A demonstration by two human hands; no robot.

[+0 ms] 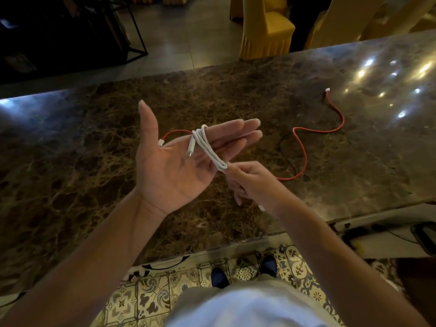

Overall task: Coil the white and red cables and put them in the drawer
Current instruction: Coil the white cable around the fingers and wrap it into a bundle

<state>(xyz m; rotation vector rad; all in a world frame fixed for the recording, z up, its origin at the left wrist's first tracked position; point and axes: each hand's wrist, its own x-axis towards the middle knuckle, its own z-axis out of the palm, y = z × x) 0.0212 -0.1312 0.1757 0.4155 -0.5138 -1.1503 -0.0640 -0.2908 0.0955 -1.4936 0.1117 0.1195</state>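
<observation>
My left hand (169, 161) is held palm up over the marble counter with its fingers straight and thumb raised. The white cable (204, 143) is looped several times round those fingers, and one small plug end lies on the palm. My right hand (247, 182) pinches the white cable just below the loops, with the rest of the cable hidden in that fist. The red cable (304, 149) lies loose and winding on the counter behind my hands, one white plug at the far right and the other end showing behind my left hand. No drawer is in view.
The brown marble counter (70, 161) spans the view, its near edge running above patterned floor tiles (151, 296) and my shoes. Yellow-covered chairs (266, 29) stand beyond the far edge. A black metal frame (136, 29) stands at the back left.
</observation>
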